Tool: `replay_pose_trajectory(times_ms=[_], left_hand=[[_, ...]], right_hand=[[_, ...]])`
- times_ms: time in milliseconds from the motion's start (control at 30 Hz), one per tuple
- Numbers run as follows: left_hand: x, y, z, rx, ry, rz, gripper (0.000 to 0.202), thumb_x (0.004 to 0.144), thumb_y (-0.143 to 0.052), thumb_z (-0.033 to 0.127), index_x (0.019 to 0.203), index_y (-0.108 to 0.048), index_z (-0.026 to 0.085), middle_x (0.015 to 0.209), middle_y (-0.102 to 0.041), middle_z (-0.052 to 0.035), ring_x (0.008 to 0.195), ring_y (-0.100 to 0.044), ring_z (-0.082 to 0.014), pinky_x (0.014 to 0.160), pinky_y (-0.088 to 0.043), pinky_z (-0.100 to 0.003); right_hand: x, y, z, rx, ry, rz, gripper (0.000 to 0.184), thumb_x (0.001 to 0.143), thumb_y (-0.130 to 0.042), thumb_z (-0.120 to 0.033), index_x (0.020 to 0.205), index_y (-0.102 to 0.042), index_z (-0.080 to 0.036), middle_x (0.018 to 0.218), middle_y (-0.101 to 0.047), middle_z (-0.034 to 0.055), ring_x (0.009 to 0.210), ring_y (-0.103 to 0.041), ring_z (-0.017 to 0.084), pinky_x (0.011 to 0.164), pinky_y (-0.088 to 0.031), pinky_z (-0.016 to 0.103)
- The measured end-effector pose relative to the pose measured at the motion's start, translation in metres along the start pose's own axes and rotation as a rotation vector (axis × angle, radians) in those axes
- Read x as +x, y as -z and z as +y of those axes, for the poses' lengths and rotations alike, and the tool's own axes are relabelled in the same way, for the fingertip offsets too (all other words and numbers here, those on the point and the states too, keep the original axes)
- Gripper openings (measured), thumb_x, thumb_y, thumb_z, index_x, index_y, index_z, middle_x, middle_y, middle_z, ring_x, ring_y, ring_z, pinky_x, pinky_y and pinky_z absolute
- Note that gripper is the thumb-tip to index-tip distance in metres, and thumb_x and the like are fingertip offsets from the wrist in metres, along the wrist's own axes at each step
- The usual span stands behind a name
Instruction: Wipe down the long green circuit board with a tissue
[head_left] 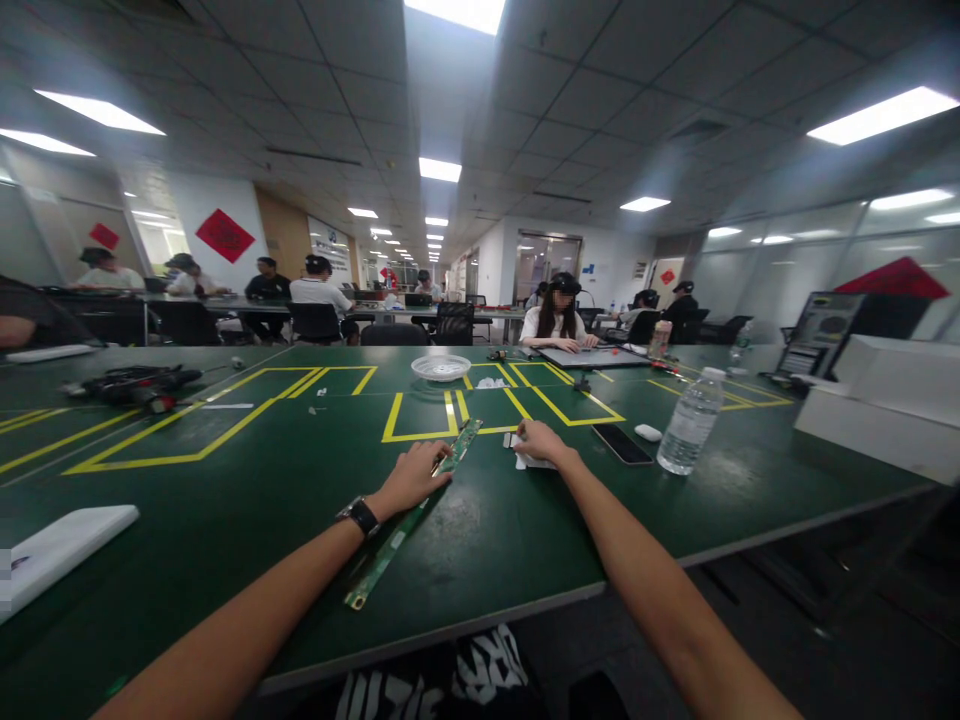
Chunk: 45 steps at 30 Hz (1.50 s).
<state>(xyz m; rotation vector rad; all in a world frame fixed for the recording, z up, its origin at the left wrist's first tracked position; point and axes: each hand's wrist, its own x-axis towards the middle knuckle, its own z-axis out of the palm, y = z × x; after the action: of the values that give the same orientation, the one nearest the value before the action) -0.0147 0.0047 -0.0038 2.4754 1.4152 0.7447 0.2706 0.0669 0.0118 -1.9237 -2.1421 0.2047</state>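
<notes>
On the circuit strip [401, 536], left grip [409, 480] loosely curled

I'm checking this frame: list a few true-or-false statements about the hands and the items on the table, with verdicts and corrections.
1. The left hand touches the long green circuit board. True.
2. The dark watch is on the right wrist. False: it is on the left wrist.
3. The clear plastic bottle stands to the right of the dark phone. True.
4. The right hand is wrapped around the bottle. False: it is at some white material, apart from the bottle.
5. The round pale dish sits nearer the wearer than the circuit board. False: it sits beyond the board's far end.
</notes>
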Motion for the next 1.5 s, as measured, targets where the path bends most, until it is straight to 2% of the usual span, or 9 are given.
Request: replay_pose_trajectory(times_ms=[233,500,700,900,1033,1133,1200,1367,1500], left_hand=[[0.007,0.002,-0.003,-0.468,0.103,-0.05,0.051,0.064,-0.065,0.015,0.114,-0.056,0.014,0.094,-0.06,-0.0052,0.073,-0.056,-0.0148,0.068,-0.044,-0.027],[0.003,0.011,0.022,-1.139,0.364,-0.115,0.066,0.064,-0.061,0.001,0.127,-0.045,0.011,0.097,-0.064,-0.0093,0.074,-0.064,-0.0146,0.065,-0.05,-0.025],[0.004,0.002,0.036,-1.46,0.371,-0.256,0.064,0.065,-0.053,-0.005,0.127,-0.043,0.01,0.077,-0.065,-0.0043,0.053,-0.061,-0.0107,0.05,-0.051,-0.021],[0.001,0.004,0.044,-1.495,0.391,-0.244,0.061,0.059,-0.042,-0.008,0.117,-0.047,0.011,0.059,-0.052,0.0046,0.04,-0.053,-0.0084,0.044,-0.053,-0.023],[0.001,0.004,0.043,-1.433,0.454,-0.163,0.041,0.071,-0.046,0.0,0.11,-0.049,0.012,0.056,-0.05,0.0045,0.04,-0.053,-0.0102,0.039,-0.05,-0.022],[0.002,0.002,0.041,-1.383,0.484,-0.06,0.021,0.081,-0.054,0.019,0.102,-0.051,0.014,0.06,-0.052,0.0025,0.042,-0.055,-0.0105,0.037,-0.047,-0.021],[0.002,0.0,0.038,-1.361,0.476,0.009,0.02,0.082,-0.058,0.028,0.096,-0.051,0.015,0.064,-0.053,0.0023,0.041,-0.053,-0.0088,0.035,-0.044,-0.019],[0.003,0.0,0.031,-1.235,0.476,0.13,0.021,0.084,-0.056,0.036,0.086,-0.051,0.016,0.06,-0.053,0.0032,0.036,-0.049,-0.0067,0.03,-0.036,-0.016],[0.001,0.004,0.034,-1.203,0.48,0.147,0.021,0.084,-0.054,0.037,0.086,-0.051,0.016,0.054,-0.053,0.0046,0.033,-0.047,-0.0066,0.03,-0.035,-0.015]], right_hand=[[-0.001,-0.011,-0.024,0.301,0.128,0.05,0.032,0.067,-0.069,-0.018,0.096,-0.056,-0.017,0.088,-0.063,0.0032,0.079,-0.058,0.016,0.066,-0.039,0.023],[-0.01,-0.006,-0.051,0.939,0.161,-0.145,0.038,0.072,-0.066,-0.021,0.106,-0.051,-0.016,0.078,-0.066,0.0018,0.056,-0.056,0.011,0.047,-0.039,0.02],[-0.011,-0.005,-0.057,1.102,0.125,-0.135,0.039,0.068,-0.068,-0.02,0.105,-0.054,-0.016,0.076,-0.068,0.0019,0.054,-0.056,0.01,0.044,-0.037,0.018],[-0.016,-0.019,-0.073,1.237,0.253,-0.155,0.033,0.065,-0.071,-0.024,0.094,-0.06,-0.015,0.079,-0.068,0.0023,0.061,-0.058,0.011,0.052,-0.041,0.019],[-0.019,-0.021,-0.082,1.343,0.307,-0.16,0.033,0.063,-0.072,-0.026,0.091,-0.061,-0.015,0.082,-0.068,0.0029,0.068,-0.06,0.012,0.061,-0.044,0.022],[-0.022,-0.019,-0.086,1.337,0.306,-0.174,0.029,0.063,-0.071,-0.025,0.089,-0.061,-0.015,0.076,-0.066,0.0004,0.059,-0.056,0.009,0.053,-0.039,0.019],[-0.025,-0.017,-0.089,1.3,0.276,-0.194,0.024,0.064,-0.069,-0.025,0.085,-0.061,-0.015,0.069,-0.063,-0.002,0.051,-0.05,0.007,0.047,-0.033,0.018],[-0.031,-0.019,-0.092,1.253,0.237,-0.288,0.022,0.069,-0.068,-0.034,0.071,-0.058,-0.014,0.058,-0.057,-0.0031,0.048,-0.045,0.007,0.046,-0.03,0.019],[-0.032,-0.024,-0.093,1.202,0.265,-0.314,0.028,0.072,-0.066,-0.041,0.069,-0.058,-0.014,0.057,-0.057,-0.0027,0.047,-0.044,0.006,0.046,-0.03,0.019]])
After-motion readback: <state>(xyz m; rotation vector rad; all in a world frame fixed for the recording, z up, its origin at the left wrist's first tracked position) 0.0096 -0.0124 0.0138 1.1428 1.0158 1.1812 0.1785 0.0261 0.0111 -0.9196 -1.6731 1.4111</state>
